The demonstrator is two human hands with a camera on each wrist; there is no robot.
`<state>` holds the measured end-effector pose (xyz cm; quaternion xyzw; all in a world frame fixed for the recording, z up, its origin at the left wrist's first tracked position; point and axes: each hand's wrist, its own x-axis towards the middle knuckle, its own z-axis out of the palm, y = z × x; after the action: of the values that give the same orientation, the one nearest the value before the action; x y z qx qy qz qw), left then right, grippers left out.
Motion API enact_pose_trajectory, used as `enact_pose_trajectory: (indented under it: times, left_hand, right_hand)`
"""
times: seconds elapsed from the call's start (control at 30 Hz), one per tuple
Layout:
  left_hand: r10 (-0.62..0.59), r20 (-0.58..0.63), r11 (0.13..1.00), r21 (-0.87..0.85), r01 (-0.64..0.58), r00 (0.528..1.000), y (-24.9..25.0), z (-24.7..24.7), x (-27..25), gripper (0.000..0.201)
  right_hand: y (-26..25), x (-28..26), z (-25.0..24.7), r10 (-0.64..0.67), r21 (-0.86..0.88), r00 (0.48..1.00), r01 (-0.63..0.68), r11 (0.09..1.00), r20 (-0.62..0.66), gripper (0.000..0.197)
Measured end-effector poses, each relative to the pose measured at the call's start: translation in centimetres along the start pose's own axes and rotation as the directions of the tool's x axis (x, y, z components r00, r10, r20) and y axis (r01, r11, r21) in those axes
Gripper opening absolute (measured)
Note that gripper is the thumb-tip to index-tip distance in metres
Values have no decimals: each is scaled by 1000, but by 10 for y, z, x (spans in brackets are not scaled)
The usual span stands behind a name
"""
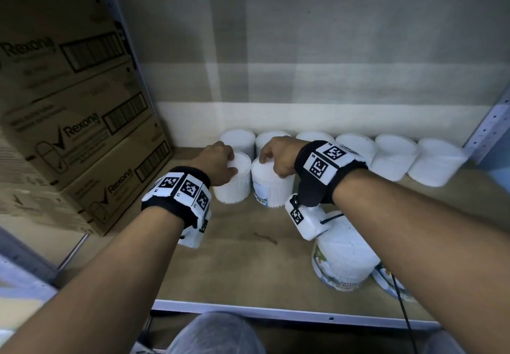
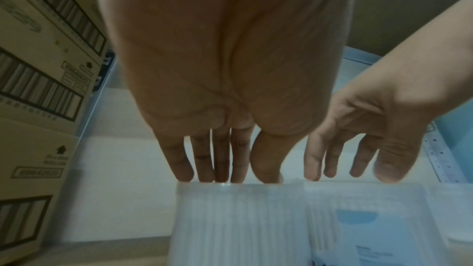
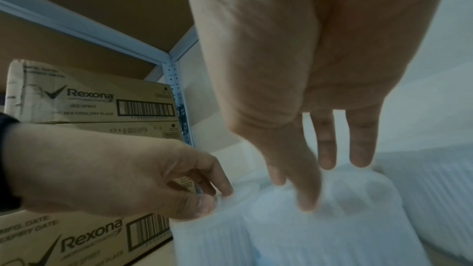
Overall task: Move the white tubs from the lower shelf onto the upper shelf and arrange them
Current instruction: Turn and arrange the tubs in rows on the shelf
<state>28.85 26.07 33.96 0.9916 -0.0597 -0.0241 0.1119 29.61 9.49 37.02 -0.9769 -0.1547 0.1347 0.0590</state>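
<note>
Two white ribbed tubs stand side by side on the brown shelf board (image 1: 248,257), in front of a back row of several more white tubs (image 1: 394,157). My left hand (image 1: 230,164) grips the left tub (image 1: 231,192) by its lid from above, thumb and fingers pinching the rim. My right hand (image 1: 269,157) grips the right tub (image 1: 274,190) the same way; that tub carries a blue label and a barcode. In the left wrist view my left fingertips (image 2: 184,173) touch the lid of the left tub (image 2: 225,219). In the right wrist view my right fingers (image 3: 307,195) lie on the right tub (image 3: 332,230).
Stacked Rexona cardboard boxes (image 1: 69,132) fill the shelf's left side, close to my left hand. Two more labelled tubs (image 1: 342,259) stand near the front right edge under my right forearm. A perforated metal upright (image 1: 488,130) bounds the right side. Bare board lies between my forearms.
</note>
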Motion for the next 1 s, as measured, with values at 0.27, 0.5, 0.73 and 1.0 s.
enact_pose_trajectory:
  times: [0.27, 0.5, 0.73, 1.0]
  left_hand:
    - [1, -16, 1000, 21, -1, 1000, 3, 0, -3, 42]
    - [4, -13, 999, 34, -4, 1000, 3, 1, -3, 42]
    - [0, -4, 999, 37, 0, 1000, 3, 1, -2, 42]
    - [3, 5, 999, 34, -3, 1000, 1, 3, 0, 41]
  right_hand:
    - [3, 6, 4, 89, -44, 996, -89, 995, -5, 62]
    - [2, 8, 2, 86, -64, 996, -85, 994, 9, 61]
    - [4, 7, -3, 42, -91, 998, -37, 995, 49, 55]
    - [2, 9, -4, 56, -57, 998, -58, 997, -29, 51]
